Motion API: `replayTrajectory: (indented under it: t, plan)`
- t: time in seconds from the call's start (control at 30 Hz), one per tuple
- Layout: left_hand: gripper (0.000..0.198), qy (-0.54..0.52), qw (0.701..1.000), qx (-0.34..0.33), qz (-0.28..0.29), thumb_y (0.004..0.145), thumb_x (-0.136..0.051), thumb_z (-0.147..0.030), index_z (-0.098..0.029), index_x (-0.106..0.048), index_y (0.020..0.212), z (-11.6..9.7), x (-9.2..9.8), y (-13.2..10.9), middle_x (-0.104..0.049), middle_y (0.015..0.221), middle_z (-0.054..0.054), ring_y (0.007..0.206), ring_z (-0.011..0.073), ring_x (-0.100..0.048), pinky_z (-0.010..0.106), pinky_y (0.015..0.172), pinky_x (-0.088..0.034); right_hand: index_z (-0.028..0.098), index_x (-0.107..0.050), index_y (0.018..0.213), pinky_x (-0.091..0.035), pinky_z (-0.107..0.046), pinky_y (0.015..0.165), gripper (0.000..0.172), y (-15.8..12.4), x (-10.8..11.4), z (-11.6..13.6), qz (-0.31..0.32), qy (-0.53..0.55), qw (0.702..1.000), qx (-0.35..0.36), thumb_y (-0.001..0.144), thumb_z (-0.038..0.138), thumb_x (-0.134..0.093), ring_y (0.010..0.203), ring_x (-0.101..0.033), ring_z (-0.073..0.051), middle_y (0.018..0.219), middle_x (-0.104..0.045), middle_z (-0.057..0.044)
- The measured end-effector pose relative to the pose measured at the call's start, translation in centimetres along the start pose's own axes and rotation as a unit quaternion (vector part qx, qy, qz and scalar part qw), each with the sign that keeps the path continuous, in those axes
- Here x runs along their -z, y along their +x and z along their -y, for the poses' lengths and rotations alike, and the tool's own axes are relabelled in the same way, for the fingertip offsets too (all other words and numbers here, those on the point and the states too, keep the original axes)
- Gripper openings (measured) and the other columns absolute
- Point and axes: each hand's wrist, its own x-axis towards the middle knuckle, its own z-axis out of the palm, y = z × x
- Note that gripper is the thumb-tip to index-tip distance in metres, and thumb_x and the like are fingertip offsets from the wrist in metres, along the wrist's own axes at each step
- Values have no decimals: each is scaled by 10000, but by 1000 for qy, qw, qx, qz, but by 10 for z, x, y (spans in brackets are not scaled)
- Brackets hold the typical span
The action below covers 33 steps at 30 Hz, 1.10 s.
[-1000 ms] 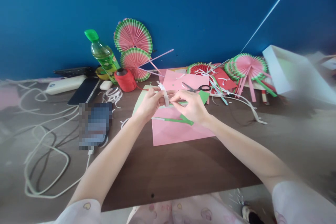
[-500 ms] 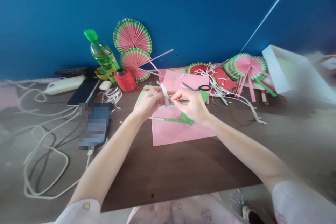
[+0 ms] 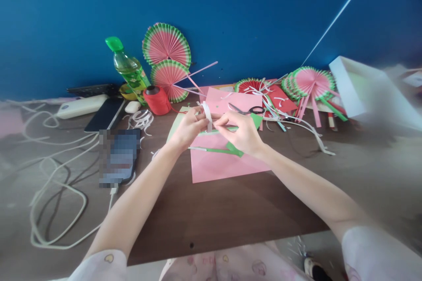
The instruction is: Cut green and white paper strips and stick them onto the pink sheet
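Observation:
Over the pink paper (image 3: 227, 167), my left hand (image 3: 187, 129) is closed on a white ring-shaped roll (image 3: 207, 116), which stands on edge at its fingertips. My right hand (image 3: 242, 134) faces it from the right, thumb and forefinger pinched beside the roll; what they hold is too small to make out. Below the hands lie green paper pieces (image 3: 234, 149) with a thin strip running left. Black scissors (image 3: 255, 110) rest on the pink sheet just behind my right hand.
Pleated fans (image 3: 166, 46) lean on the blue wall beside a green bottle (image 3: 127, 68) and red thread spool (image 3: 157, 100). A phone (image 3: 120, 156) and white cables lie left. More fans (image 3: 310, 83), paper strips and a white box (image 3: 362, 92) stand right.
My left hand and the white roll have shifted and tilted slightly. My right hand is almost in the same place, still pinched.

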Motion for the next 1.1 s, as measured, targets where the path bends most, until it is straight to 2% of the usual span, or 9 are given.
replayTrajectory:
  t: [0.2,0.43,0.77,0.97,1.1]
  plan:
    - [391,-11,1000,-3,-5,675,-580,-119,-117,-396,1020,1,-1,1,-692,907,124,876,231,-649,404,797,-457,187,-560,708,-536,-260,639,88,-1,-1,-2,5,2,1000,11,764,122,-543,724,-623,-130,743,-647,-6]
    - [357,-49,999,-10,-17,652,-569,-75,-105,-435,981,-1,6,3,-677,956,153,959,268,-631,473,871,-451,189,-547,689,-503,-277,649,115,1,0,4,22,-23,999,33,773,112,-534,701,-609,-131,709,-638,-7]
    - [325,-49,999,-2,-8,676,-577,-86,-91,-504,992,1,11,4,-668,993,151,954,257,-634,452,869,-470,183,-550,692,-483,-271,654,118,0,1,3,36,-11,998,45,764,91,-538,698,-594,-125,711,-631,-6]
    - [195,-51,997,-24,-46,709,-567,-111,-80,-567,902,4,15,8,-665,1005,156,938,242,-638,425,866,-471,178,-558,693,-469,-263,646,113,-3,1,4,65,-8,997,46,771,99,-539,688,-588,-120,691,-626,-1]
    - [155,-51,997,-28,-51,738,-550,-144,-100,-556,886,4,16,8,-678,961,127,879,214,-651,389,817,-489,180,-564,703,-475,-263,648,108,-3,0,6,68,-8,996,51,777,106,-537,685,-590,-118,693,-628,-1]
